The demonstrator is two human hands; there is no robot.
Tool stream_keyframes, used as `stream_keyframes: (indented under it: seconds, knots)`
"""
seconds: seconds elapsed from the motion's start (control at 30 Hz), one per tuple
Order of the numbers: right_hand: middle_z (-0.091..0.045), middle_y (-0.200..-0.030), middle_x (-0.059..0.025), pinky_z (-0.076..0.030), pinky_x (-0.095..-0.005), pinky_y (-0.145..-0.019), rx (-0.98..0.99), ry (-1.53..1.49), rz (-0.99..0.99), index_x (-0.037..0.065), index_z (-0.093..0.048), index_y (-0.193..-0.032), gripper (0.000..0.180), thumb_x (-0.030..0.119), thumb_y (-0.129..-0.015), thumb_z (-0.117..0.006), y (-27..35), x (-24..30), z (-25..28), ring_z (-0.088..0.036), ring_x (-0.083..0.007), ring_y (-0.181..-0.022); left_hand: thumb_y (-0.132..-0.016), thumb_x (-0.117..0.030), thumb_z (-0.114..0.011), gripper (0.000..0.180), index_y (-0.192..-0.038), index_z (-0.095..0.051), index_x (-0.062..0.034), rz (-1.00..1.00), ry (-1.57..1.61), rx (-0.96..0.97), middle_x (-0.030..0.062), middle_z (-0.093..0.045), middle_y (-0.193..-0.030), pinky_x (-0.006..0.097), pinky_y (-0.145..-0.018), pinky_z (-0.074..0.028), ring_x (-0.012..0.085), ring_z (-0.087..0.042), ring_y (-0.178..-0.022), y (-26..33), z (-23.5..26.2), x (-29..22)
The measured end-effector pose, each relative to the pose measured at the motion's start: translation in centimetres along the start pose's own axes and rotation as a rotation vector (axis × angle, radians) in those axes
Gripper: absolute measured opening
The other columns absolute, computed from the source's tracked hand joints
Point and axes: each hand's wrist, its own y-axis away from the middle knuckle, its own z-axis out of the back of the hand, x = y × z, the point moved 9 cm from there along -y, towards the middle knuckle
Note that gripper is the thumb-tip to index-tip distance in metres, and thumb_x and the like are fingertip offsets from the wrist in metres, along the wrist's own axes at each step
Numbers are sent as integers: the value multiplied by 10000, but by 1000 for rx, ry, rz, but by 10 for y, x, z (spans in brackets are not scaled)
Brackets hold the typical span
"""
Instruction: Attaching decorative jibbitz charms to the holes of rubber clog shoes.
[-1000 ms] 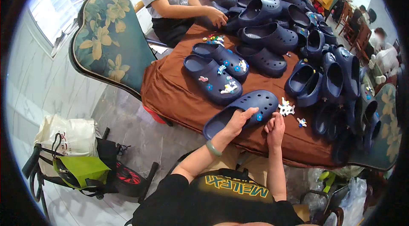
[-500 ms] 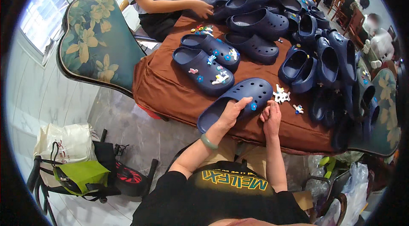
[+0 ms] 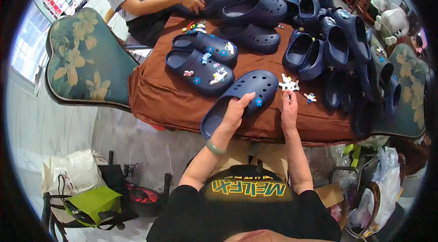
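Observation:
My left hand (image 3: 236,113) is closed around the side of a navy clog (image 3: 258,82), its thumb lying over the upper. The clog has ventilation holes and one blue flower charm (image 3: 258,101) near its side. To the right, my right hand (image 3: 289,110) has its fingertips pinched together at the lower edge of some white shoe charms (image 3: 288,82). Whether one charm is between them is too small to tell. A single white and blue charm (image 3: 310,98) lies just right of that hand. Beyond my left hand stands a pair of navy clogs (image 3: 200,71) decorated with several charms.
Many navy clogs (image 3: 255,9) are heaped across the far and right parts of the brown-covered table (image 3: 155,91). Colourful charms (image 3: 194,27) lie near a co-worker's hand (image 3: 191,2) at the far left. Floral-backed chairs (image 3: 80,59) flank the table.
My right hand has moved up to the white charms, its fingers now straighter and touching their edge. The left hand keeps its hold on the clog. The whole view has shifted slightly.

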Motion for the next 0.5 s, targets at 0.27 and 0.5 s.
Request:
stream_keyframes:
  seconds: [0.27,0.5]
  knots:
    - [-629,-1044,-174,-474,-353,-819,-73,404,428,6,-555,-1120,224,136,-955,-479,-58,87,17,-626,-286,-975,-844,-153,-641,275,-1071,-601,-2,27,-17,-33,25,-609,-1013,283,-829,-465,120,-577,-915,-10,13,14]
    - [-614,-977,-236,-463,-475,-807,496,770,673,29,-571,-1012,227,172,-912,-426,-184,142,-115,-579,-409,-951,-855,-179,-640,253,-1049,-619,-18,58,24,-36,18,-628,-1014,275,-850,-473,117,-597,-928,-8,16,16]
